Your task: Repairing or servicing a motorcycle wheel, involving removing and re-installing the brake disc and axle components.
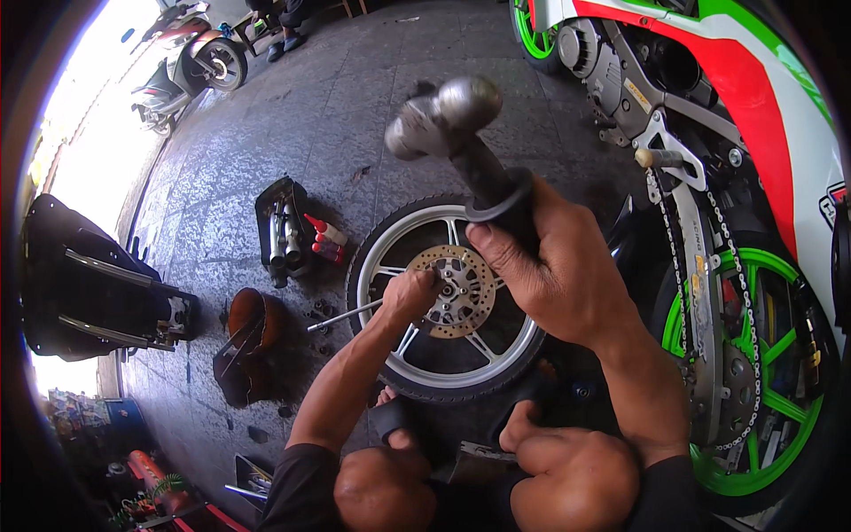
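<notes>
A wheel (372,239) with silver spokes and a black tire lies on the floor before my bent knees, its drilled brake disc (479,288) facing up. My left hand (409,297) is closed round a long thin metal rod (346,316) at the disc, beside the hub. My right hand (563,270) grips a hammer (465,106) by its dark handle, the metal head raised toward the camera and covering part of the floor behind it.
A motorcycle (753,106) with green wheels stands right; a scooter (204,66) and a person (288,27) are behind. Fork tubes (285,230), red-capped bottles (326,239), a brown container (253,315), a black body part (97,275) and red equipment (160,483) lie left.
</notes>
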